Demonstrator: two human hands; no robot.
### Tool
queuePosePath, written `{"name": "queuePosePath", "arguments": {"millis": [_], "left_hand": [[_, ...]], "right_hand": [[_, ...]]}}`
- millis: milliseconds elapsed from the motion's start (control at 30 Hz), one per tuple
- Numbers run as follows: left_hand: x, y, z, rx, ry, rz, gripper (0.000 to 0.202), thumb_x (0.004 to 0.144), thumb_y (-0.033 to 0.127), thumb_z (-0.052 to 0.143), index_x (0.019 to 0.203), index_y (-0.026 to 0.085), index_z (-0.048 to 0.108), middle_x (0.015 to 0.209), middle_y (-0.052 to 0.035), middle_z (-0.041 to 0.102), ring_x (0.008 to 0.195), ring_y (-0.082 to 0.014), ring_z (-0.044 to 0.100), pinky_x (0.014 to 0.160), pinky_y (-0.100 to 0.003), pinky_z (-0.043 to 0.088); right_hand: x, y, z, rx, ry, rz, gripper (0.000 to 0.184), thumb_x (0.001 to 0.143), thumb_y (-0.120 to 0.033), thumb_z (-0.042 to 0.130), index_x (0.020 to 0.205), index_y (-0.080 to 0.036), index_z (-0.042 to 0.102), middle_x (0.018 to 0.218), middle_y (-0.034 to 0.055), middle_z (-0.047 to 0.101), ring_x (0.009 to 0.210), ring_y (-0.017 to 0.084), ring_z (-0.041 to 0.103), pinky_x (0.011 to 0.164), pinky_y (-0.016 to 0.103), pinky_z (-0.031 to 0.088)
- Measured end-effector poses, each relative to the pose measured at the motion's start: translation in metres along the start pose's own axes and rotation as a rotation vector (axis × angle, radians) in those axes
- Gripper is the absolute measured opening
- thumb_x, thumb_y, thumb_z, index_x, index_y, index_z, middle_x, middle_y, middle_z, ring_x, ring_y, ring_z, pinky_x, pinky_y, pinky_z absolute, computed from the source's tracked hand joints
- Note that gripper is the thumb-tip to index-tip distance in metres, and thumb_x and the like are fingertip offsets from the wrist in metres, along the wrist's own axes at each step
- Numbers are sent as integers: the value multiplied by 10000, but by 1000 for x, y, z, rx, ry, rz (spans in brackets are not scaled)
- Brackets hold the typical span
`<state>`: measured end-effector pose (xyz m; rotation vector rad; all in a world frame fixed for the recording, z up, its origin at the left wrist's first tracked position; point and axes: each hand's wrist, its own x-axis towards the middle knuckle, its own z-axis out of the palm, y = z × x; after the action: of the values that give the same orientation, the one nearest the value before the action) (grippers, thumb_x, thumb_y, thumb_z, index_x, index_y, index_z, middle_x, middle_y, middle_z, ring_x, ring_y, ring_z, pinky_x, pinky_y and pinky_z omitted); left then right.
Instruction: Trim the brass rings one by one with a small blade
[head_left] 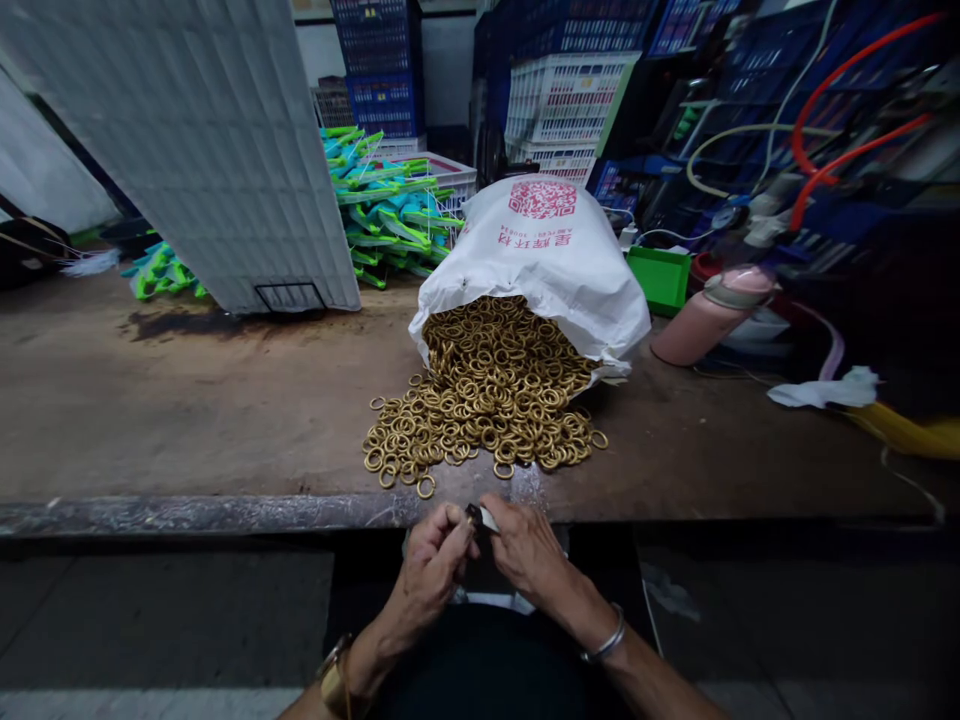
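Just off the table's front edge, my left hand (435,558) is closed in a pinch. Whatever lies between its fingertips is too small and hidden to make out. My right hand (531,552) is closed around a small black-ended tool with a whitish part (486,518), whose dark end meets the left fingertips. Beyond both hands, a heap of brass-coloured rings (487,405) spreads over the tabletop. The rings spill from the open mouth of a white woven sack (547,255) lying on its side, with red printing on it.
On the wooden table (187,420) stand a tall grey-white panel (247,150), green and blue plastic pieces (390,215), a green tray (660,280) and a pink bottle (709,320). Stacked crates (566,95) rise behind. Orange hoses (806,140) hang at right.
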<state>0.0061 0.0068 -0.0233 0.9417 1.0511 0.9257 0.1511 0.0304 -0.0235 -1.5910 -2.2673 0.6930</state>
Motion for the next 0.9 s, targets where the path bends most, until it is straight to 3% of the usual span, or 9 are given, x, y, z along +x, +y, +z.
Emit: {"name": "queuePosePath", "arguments": {"millis": [167, 333, 500, 600, 767, 900], "left_hand": [[-7, 11, 2, -111, -102, -61, 284, 781, 439, 522, 709, 166, 490, 564, 35, 496, 362, -28, 319, 343, -157, 238], [-1, 10, 1, -281, -103, -163, 326, 786, 450, 499, 739, 130, 542, 494, 33, 472, 370, -43, 360, 355, -158, 268], [1, 12, 3, -428, -51, -191, 212, 711, 336, 598, 804, 168, 507, 680, -14, 603, 425, -73, 464, 348, -162, 308], [1, 14, 1, -508, -67, -241, 290, 685, 282, 616, 940, 181, 521, 701, -12, 605, 490, -92, 511, 383, -169, 343], [3, 8, -6, -625, -43, -312, 190, 683, 307, 648, 735, 146, 561, 749, -25, 600, 608, -97, 551, 452, -171, 378], [10, 2, -6, -576, -19, -290, 209, 679, 304, 665, 689, 144, 530, 702, -11, 583, 578, -93, 544, 411, -159, 364]], "right_hand": [[5, 17, -3, -110, 93, 127, 213, 754, -83, 372, 852, -195, 525, 684, 22, 625, 595, 145, 548, 531, 246, 248], [13, 30, -10, -215, 256, 270, 112, 808, -181, 435, 885, -185, 517, 756, 47, 646, 646, 159, 576, 549, 253, 249], [24, 28, -10, -329, 247, 349, 125, 829, -283, 461, 889, -184, 509, 738, 57, 641, 626, 168, 579, 526, 266, 219], [29, 24, -7, -336, 243, 351, 113, 841, -259, 434, 892, -188, 506, 735, 57, 637, 630, 169, 583, 523, 269, 218], [35, 25, -5, -327, 220, 353, 109, 838, -210, 412, 884, -185, 508, 696, 55, 624, 615, 166, 574, 522, 263, 228], [35, 28, -8, -308, 191, 340, 116, 810, -198, 426, 882, -177, 514, 703, 51, 620, 609, 154, 555, 524, 255, 229]]}}
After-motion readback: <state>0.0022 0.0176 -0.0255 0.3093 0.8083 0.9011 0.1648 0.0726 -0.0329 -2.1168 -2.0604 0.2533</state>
